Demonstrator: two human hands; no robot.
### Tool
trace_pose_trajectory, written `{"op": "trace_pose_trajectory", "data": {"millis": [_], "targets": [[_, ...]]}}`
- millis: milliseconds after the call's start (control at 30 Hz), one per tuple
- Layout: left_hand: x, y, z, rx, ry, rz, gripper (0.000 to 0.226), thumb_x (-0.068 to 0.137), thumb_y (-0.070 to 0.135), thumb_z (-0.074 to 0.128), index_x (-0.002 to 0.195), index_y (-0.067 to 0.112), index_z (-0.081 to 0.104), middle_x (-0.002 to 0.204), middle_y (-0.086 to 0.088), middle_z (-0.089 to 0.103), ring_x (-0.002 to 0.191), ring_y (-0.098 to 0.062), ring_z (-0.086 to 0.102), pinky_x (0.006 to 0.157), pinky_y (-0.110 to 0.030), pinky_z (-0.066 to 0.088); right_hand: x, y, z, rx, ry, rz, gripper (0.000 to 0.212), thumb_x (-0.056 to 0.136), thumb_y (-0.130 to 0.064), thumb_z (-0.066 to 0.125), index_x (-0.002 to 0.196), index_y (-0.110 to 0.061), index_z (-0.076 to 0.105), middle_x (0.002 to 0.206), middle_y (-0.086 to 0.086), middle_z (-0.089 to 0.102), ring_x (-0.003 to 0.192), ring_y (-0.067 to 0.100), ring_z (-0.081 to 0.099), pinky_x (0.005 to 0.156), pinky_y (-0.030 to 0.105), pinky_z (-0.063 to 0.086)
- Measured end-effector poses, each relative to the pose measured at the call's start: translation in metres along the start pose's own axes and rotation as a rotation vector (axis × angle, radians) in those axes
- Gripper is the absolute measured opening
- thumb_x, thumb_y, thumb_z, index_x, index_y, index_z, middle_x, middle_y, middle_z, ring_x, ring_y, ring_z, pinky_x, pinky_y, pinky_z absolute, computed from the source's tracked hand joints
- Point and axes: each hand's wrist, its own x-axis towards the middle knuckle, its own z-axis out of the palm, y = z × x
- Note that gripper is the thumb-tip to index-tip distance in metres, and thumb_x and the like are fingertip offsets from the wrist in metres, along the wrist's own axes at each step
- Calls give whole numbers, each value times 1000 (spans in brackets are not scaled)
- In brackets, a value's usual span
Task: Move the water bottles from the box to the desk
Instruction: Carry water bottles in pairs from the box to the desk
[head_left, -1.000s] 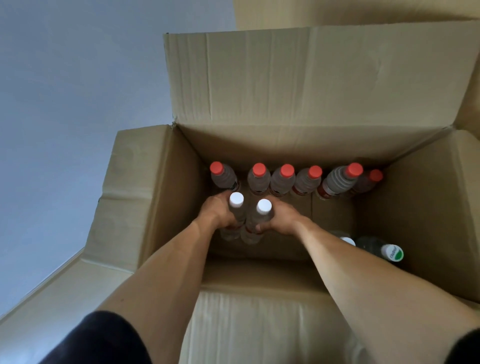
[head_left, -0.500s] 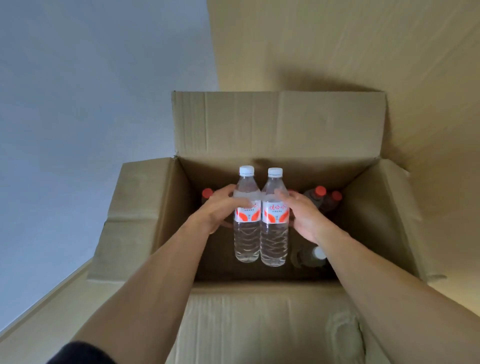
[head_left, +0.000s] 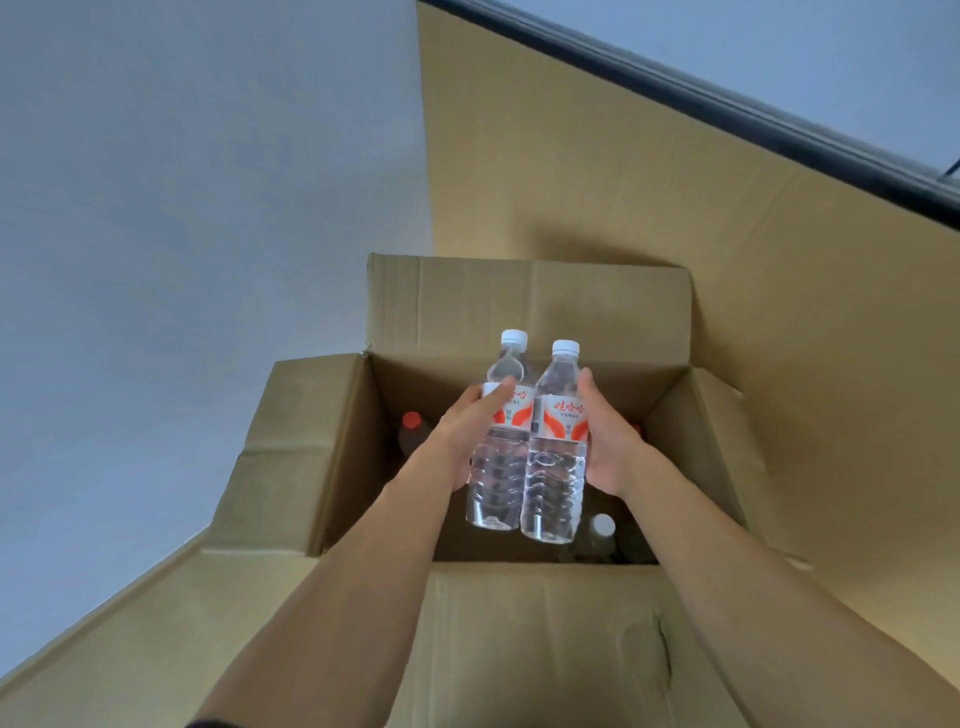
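Left hand (head_left: 470, 441) and right hand (head_left: 605, 441) each wrap one full water bottle (head_left: 553, 457) at its label, between them; heavy, smooth, squeezable, best gripped mid-body.

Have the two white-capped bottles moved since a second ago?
Yes. The two white-capped bottles rose from the floor of the box, clearing its rim.

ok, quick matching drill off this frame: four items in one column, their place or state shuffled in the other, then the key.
Items
1. left bottle
2. right bottle
3. red-capped bottle
4. cardboard box

States
A. down inside the box, at its left wall
B. gripped by the right hand
C. flaps open
D. gripped by the left hand

Pairs: 1-D, 2-B, 3-A, 4-C
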Motion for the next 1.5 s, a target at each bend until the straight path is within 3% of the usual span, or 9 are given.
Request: {"op": "trace_pose_trajectory", "data": {"millis": [67,167,267,467,733,933,1100,1233,1500], "targets": [[5,-3,-1,-1,3,-37,45,91,52,68,126,28,55,110,-7,75,95,-27,76,89,-54,56,7,3,-5,0,-74,8,65,96,-67,46,138,-19,56,130,13,68,122,34,64,111,55,42],[14,3,-6,3,-42,-63,47,92,35,72,132,25,50,117,-11,72,98,-29,75,86,-51,58,15,2,-16,-60,-173,-28,52,98,-26,62,145,-11,48,140,22,58,132,41,54,115,62,35],[20,6,-12,47,-141,-54,49,85,7,75,126,21,54,110,-12,75,98,-32,74,77,-47,62,19,3,-23,-96,-175,-83,65,82,-1,71,143,-11,49,138,21,59,129,40,57,112,61,40],[34,-8,-15,11,-106,-70,70,76,2,83,137,11,49,123,-16,69,108,-35,71,96,-58,54,24,12,-34,-25,-75,-80,44,96,-5,60,140,-1,54,138,24,59,132,42,53,115,57,37],[50,-9,-12,-59,-82,-26,57,80,14,84,131,17,58,118,-11,73,105,-32,72,95,-57,55,40,8,-42,78,-139,-93,65,85,-28,80,142,-11,54,140,19,60,130,39,56,114,60,37],[51,-8,-13,-51,-85,-55,49,82,6,80,126,12,61,110,-13,75,95,-31,75,71,-41,61,43,15,-39,95,-102,-79,75,73,-31,90,138,-12,58,133,19,64,120,39,64,94,57,53],[44,-2,-14,-35,-172,-63,44,86,7,76,128,12,62,109,-16,75,93,-33,74,76,-48,60,31,14,-38,114,-130,-112,58,85,-21,78,138,-13,57,136,22,62,123,42,61,92,56,54],[32,11,-13,-2,-248,1,67,72,5,83,133,9,56,126,-25,66,114,-46,64,100,-65,48,12,1,-27,48,-102,-168,62,82,-3,73,141,-12,54,136,24,60,126,45,58,105,60,47],[8,41,3,68,-329,81,47,82,-2,76,126,6,62,122,-25,67,109,-45,67,92,-64,52,-34,-26,-13,-52,7,-281,70,74,-1,78,139,-14,54,118,19,70,106,39,67,111,62,39]]}}
